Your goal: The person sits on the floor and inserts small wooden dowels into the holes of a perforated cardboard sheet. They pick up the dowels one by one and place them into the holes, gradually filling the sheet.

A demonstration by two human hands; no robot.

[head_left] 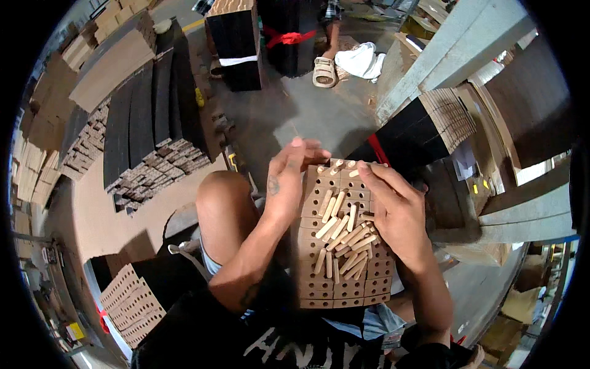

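A stack of brown boards (314,258) stands between my knees, its drilled end facing up with rows of round holes. Loose wooden dowels (351,243) lie in a heap across the middle and right of that face. Along the far edge, several dowels (337,163) stick up out of holes. My left hand (294,165) is at the far left corner, fingers stretched out and slightly blurred, with nothing seen in them. Over the right side, my right hand (396,206) has its fingertips closed on a wooden dowel (354,173) by the far row. Its palm is hidden.
Black-faced board stacks (153,117) rest on a sheet to the left. Another drilled bundle (132,304) sits at lower left. Strapped black bundles (236,55) stand ahead, near another person's foot (324,72) and a white cloth (362,61). A pale metal beam (455,55) rises at right.
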